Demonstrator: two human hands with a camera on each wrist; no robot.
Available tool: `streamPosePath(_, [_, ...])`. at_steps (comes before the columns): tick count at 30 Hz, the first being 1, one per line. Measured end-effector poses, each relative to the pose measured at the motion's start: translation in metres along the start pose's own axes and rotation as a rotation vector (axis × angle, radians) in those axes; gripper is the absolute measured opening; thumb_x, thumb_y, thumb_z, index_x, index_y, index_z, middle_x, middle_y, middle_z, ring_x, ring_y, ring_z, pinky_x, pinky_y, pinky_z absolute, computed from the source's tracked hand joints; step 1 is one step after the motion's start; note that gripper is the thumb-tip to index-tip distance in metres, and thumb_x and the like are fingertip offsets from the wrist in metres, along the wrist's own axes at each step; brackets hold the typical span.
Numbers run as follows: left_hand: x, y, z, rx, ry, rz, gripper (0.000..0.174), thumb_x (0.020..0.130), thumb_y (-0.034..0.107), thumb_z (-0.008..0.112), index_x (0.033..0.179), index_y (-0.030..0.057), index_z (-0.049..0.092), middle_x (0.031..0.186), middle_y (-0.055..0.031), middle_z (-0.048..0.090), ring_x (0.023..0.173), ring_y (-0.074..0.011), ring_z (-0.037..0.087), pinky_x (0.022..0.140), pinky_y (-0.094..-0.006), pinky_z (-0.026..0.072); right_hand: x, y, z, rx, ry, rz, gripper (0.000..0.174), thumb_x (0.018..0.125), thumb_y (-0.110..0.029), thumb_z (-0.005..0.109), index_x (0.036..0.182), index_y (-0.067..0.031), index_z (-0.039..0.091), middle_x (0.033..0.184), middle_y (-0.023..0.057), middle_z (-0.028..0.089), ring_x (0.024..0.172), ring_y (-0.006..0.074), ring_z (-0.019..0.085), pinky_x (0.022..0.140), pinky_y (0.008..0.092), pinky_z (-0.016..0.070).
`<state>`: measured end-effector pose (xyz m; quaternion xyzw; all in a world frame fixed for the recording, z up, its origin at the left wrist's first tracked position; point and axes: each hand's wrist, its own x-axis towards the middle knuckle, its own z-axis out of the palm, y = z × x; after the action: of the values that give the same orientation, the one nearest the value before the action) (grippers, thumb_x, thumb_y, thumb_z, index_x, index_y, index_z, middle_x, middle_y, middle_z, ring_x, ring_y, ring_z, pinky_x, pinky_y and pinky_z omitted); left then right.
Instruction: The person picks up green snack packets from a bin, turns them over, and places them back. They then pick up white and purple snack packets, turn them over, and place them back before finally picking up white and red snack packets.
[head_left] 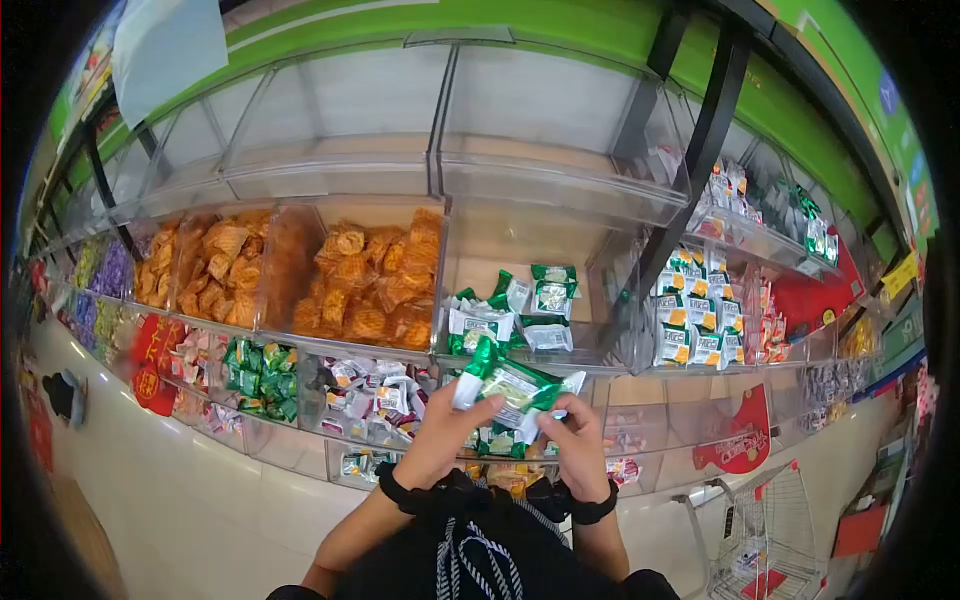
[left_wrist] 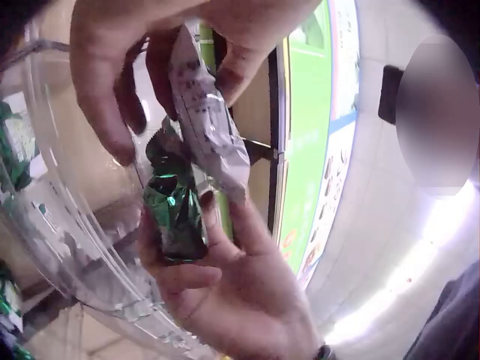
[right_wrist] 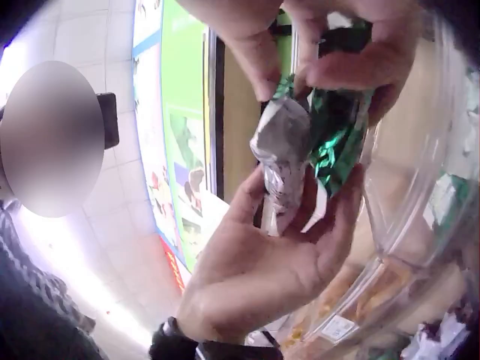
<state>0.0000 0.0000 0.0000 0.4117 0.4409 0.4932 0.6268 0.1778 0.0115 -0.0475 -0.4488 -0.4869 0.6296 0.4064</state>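
Note:
In front of the bin, my left hand (head_left: 437, 440) and right hand (head_left: 576, 446) together hold small green-and-white snack packets (head_left: 512, 388). My left thumb lies over the front of the wrapper, while my right thumb and fingers pinch its right end. In the left wrist view, a pale printed packet side (left_wrist: 210, 124) and a shiny green side (left_wrist: 176, 214) show between the fingers of both hands. The right wrist view has a silvery wrapper (right_wrist: 283, 139) beside green foil (right_wrist: 336, 142). Similar green-and-white packets (head_left: 552, 298) lie loose in the clear bin just beyond my hands.
Orange-brown packaged snacks (head_left: 370, 285) fill bins to the left. White-and-yellow packets (head_left: 700, 310) stand right of a black post (head_left: 690, 150). Lower bins hold green sweets (head_left: 262, 378) and white-purple packets (head_left: 380, 392). A shopping cart (head_left: 770, 540) stands on the floor at lower right.

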Motion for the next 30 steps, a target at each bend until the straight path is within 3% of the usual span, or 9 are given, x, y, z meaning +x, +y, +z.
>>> streamPosePath(2, [-0.004,0.002,-0.001,-0.262,0.245,-0.066,0.029,0.076,0.006,0.057,0.103,0.0013,0.049,0.094,-0.0071,0.058,0.085,-0.0161,0.056,0.076,-0.0317,0.0463,-0.005,-0.01,0.002,0.175,0.144,-0.036,0.068,0.074,0.003,0.056,0.13,-0.0115,0.02,0.111,0.0075,0.042,0.066,0.0084,0.05,0.046,0.0195,0.0406])
streamPosePath(7, [-0.004,-0.008,-0.006,-0.375,0.343,0.011,0.025,0.074,0.005,0.059,0.097,0.0004,0.051,0.091,-0.0071,0.058,0.079,-0.0143,0.057,0.067,-0.0283,0.0497,-0.011,-0.031,0.015,0.248,0.425,-0.292,0.07,0.068,0.008,0.057,0.127,-0.0058,0.022,0.112,0.0091,0.04,0.076,0.0115,0.049,0.052,0.0209,0.0426])
streamPosePath(9, [-0.008,-0.014,-0.009,-0.301,0.363,-0.033,0.026,0.073,0.003,0.059,0.098,-0.0001,0.051,0.09,-0.0068,0.058,0.079,-0.0143,0.057,0.066,-0.0272,0.0501,-0.008,-0.023,0.024,0.011,0.636,-0.603,0.064,0.071,0.006,0.054,0.126,-0.0055,0.022,0.106,0.0071,0.043,0.083,0.0146,0.05,0.067,0.0229,0.0419])
streamPosePath(11, [-0.009,-0.014,-0.005,-0.285,0.372,-0.072,0.027,0.073,0.003,0.059,0.098,-0.0003,0.051,0.089,-0.0064,0.058,0.079,-0.014,0.057,0.066,-0.0269,0.0503,-0.015,-0.028,0.023,-0.645,0.515,-0.852,0.037,0.064,0.0,0.061,0.099,-0.0013,0.048,0.106,0.014,0.048,0.093,0.0254,0.048,0.079,0.0339,0.0383])
streamPosePath(13, [-0.012,-0.013,0.001,-0.278,0.304,-0.066,0.027,0.074,0.003,0.059,0.1,0.0001,0.05,0.091,-0.0061,0.058,0.08,-0.0138,0.057,0.066,-0.0265,0.0505,-0.015,-0.035,0.036,-0.942,0.392,-0.886,0.033,0.06,-0.002,0.062,0.091,-0.0039,0.055,0.103,0.0164,0.049,0.094,0.0302,0.047,0.082,0.038,0.0363])
streamPosePath(18, [-0.015,-0.009,-0.002,-0.315,0.391,-0.004,0.025,0.076,0.007,0.058,0.1,0.0012,0.051,0.092,-0.0056,0.058,0.081,-0.0124,0.056,0.068,-0.0271,0.049,-0.012,-0.034,0.046,-0.664,0.032,-0.575,0.048,0.061,-0.007,0.064,0.108,-0.0111,0.053,0.125,0.019,0.031,0.112,0.0353,0.035,0.091,0.0402,0.0306])
streamPosePath(22, [-0.016,-0.012,-0.005,-0.288,0.415,-0.012,0.024,0.077,0.005,0.057,0.099,-0.0004,0.051,0.091,-0.0059,0.058,0.081,-0.0117,0.056,0.07,-0.0257,0.0467,-0.008,-0.021,0.038,-0.433,-0.067,-0.552,0.053,0.063,-0.01,0.066,0.112,-0.0091,0.049,0.126,0.0188,0.03,0.113,0.0331,0.034,0.089,0.039,0.0326])
streamPosePath(24, [-0.017,-0.015,-0.006,-0.212,0.438,-0.063,0.023,0.076,0.004,0.056,0.098,-0.002,0.052,0.092,-0.0062,0.058,0.081,-0.0108,0.055,0.073,-0.0241,0.0436,-0.004,-0.011,0.034,-0.393,0.123,-0.523,0.058,0.064,-0.011,0.069,0.116,-0.0066,0.043,0.124,0.0191,0.034,0.111,0.0302,0.038,0.087,0.0367,0.035])
streamPosePath(30, [-0.011,-0.017,-0.007,-0.224,0.323,0.071,0.025,0.076,0.004,0.058,0.1,-0.002,0.052,0.092,-0.0056,0.058,0.081,-0.0096,0.054,0.073,-0.0218,0.0417,-0.003,-0.02,0.022,-0.466,0.015,-0.327,0.046,0.064,-0.009,0.069,0.103,-0.0022,0.046,0.098,0.0104,0.052,0.085,0.0186,0.052,0.072,0.0275,0.0403])
